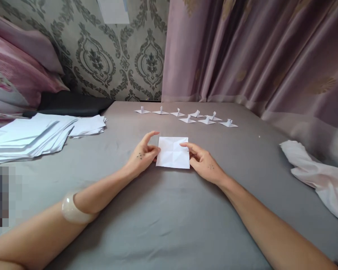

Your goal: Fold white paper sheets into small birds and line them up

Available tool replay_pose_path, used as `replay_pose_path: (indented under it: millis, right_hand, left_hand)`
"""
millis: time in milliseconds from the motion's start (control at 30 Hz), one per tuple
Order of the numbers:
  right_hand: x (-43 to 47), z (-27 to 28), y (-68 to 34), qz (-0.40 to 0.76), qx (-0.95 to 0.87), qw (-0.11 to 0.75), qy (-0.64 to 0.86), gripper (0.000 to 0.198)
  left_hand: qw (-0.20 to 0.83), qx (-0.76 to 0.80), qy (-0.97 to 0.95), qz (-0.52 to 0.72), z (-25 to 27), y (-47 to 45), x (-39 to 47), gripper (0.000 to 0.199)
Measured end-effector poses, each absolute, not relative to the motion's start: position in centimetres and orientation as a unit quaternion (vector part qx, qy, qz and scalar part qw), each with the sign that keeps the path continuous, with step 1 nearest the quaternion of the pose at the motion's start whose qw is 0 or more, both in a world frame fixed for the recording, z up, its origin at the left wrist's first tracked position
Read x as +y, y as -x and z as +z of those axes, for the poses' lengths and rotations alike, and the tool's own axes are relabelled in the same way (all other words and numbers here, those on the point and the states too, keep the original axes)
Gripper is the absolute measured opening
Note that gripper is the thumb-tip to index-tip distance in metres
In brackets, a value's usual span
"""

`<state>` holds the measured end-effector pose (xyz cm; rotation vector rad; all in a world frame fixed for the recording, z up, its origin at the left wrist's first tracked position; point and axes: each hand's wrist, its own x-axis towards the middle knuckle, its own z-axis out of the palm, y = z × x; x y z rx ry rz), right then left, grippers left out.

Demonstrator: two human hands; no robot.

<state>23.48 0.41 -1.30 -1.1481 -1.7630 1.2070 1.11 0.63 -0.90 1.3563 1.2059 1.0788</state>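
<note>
Left-hand fingers: the left hand (140,154) is bringing its thumb against the paper's left edge, while its index finger is stretching forward, apart from the thumb, near the far left corner; whether the curled fingers are pinching is unclear.
Right-hand fingers: the right hand (205,163) is laying its index finger over the sheet's upper right part, the thumb sitting lower by the right edge; I cannot tell whether they are clamping it.
Square paper: the white sheet (173,159) is lying between the two hands, showing creases that are crossing near its middle.
Left forearm: a pale bangle (73,212) is encircling it.
Bed-like surface: grey cloth (169,217) is spreading beneath everything, wrinkling lightly.
Folded figures: eight white paper pieces (207,120) are standing beyond the sheet in two uneven rows, each raising a small upright part from a flat base.
Paper piles: a large stack (25,138) is resting at the left, a smaller pile (87,125) adjoining it.
Black item: a dark flat thing (70,102) is lying behind the stack.
Right side: crumpled white fabric (321,172) is sprawling near the edge.
Backdrop: a mauve curtain (228,56) is hanging beside patterned wallpaper (101,60).
</note>
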Motion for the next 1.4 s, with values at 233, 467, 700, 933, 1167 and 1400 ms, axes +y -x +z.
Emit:
replay_pose_path:
  millis: [233, 467, 700, 933, 1167, 1400]
  right_hand:
    - [0.1, -1.7, -24.0, 0.331, -0.742, 0.319, 0.487, 0.035]
    - [0.2, -2.7, -23.8, 0.2, -0.793, 0.281, 0.503, 0.024]
    - [0.1, -2.7, -23.6, 0.208, -0.769, 0.275, 0.538, 0.021]
    - [0.7, -2.4, -22.9, 0.213, -0.738, 0.28, 0.575, 0.026]
    - [1.2, -2.5, -22.5, 0.178, -0.728, 0.28, 0.6, 0.025]
    - [1.5, -2.8, -22.4, 0.171, -0.719, 0.277, 0.614, 0.021]
  left_hand:
    - [0.473, 0.55, -0.577, 0.376, -0.6, -1.4, 0.3, 0.026]
    - [0.321, 0.562, -0.702, 0.296, -1.4, -0.6, 0.3, 0.046]
    - [0.217, 0.545, -0.77, 0.249, -2.0, -0.4, 0.1, 0.04]
    - [0.253, 0.586, -0.719, 0.277, -1.8, -1.0, 0.8, 0.024]
    - [0.237, 0.616, -0.696, 0.283, -2.1, -1.3, 1.9, 0.025]
    - [0.21, 0.612, -0.71, 0.279, -2.4, -0.9, 2.0, 0.028]
